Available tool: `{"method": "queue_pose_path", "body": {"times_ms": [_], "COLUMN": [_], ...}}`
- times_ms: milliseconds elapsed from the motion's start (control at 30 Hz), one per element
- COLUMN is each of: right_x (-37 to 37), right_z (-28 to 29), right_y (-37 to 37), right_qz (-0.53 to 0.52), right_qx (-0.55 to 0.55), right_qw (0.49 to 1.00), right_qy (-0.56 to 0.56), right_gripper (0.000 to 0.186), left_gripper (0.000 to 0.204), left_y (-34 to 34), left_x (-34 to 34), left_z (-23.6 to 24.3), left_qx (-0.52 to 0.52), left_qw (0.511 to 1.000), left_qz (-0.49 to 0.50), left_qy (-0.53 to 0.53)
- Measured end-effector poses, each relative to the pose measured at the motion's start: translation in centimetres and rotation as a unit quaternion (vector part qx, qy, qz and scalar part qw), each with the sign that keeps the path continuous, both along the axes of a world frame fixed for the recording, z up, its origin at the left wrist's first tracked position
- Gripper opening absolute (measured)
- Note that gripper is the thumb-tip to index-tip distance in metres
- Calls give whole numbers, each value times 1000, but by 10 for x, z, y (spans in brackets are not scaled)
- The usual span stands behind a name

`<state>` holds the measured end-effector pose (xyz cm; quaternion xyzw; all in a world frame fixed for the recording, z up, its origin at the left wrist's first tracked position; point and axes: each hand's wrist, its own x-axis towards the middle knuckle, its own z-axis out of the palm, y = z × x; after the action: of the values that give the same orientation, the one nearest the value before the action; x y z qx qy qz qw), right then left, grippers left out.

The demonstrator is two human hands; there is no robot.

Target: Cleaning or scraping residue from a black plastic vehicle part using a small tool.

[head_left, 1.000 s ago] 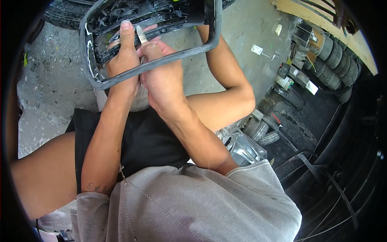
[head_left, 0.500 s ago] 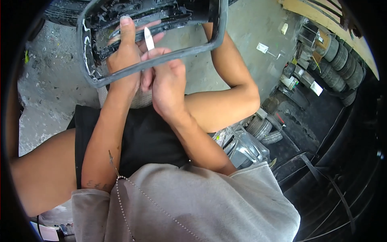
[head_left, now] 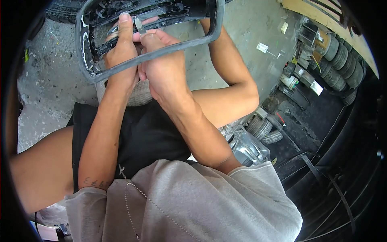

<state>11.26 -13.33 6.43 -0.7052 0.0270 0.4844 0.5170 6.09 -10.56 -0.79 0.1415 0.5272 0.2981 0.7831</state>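
Note:
A black plastic frame (head_left: 173, 49) with slats inside, like a car grille, is held up in front of me. White smears show along its left inner side. My left hand (head_left: 122, 54) reaches behind the near rim and closes on an inner slat, thumb up and fingers partly hidden behind it. In my right hand (head_left: 166, 66) a small pale flat blade (head_left: 139, 25) is pinched between thumb and fingers. Its tip points up at the slat beside my left fingers, but contact cannot be made out. The right wrist passes under the near rim.
My bare knees and black shorts (head_left: 149, 133) lie below the frame. Stacked tyres (head_left: 338, 60) stand at the far right, with more tyres (head_left: 260, 127) and a shiny silver part (head_left: 246, 145) nearer. A tyre (head_left: 62, 14) sits at the upper left. Scraps lie on the grey floor (head_left: 52, 76).
My right hand has moved up and further inside the frame, tilting the blade toward the left thumb. The frame has shifted slightly up and left. My left hand keeps its grip.

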Motion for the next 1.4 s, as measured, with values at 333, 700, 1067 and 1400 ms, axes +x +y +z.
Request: {"method": "queue_pose_path", "body": {"times_ms": [333, 700, 1067, 1400], "right_x": [-4, -21, 5, 1], "right_z": [-13, -27, -23, -14], "right_y": [-1, -3, -18, -7], "right_qz": [26, -62, 29, 25], "right_qx": [12, 33, 65, 11], "right_qw": [998, 996, 997, 999], "right_qy": [-63, -49, 4, -24], "right_gripper": [21, 27, 26, 20], "left_gripper": [38, 39, 53, 48], "left_y": [3, 6, 1, -1], "left_x": [-1, 0, -2, -2], "left_z": [6, 6, -4, -5], "left_qx": [62, 57, 22, 18], "left_qw": [992, 996, 999, 999], "left_qz": [-39, -19, -31, -23], "left_qy": [105, 64, -13, 22]}}
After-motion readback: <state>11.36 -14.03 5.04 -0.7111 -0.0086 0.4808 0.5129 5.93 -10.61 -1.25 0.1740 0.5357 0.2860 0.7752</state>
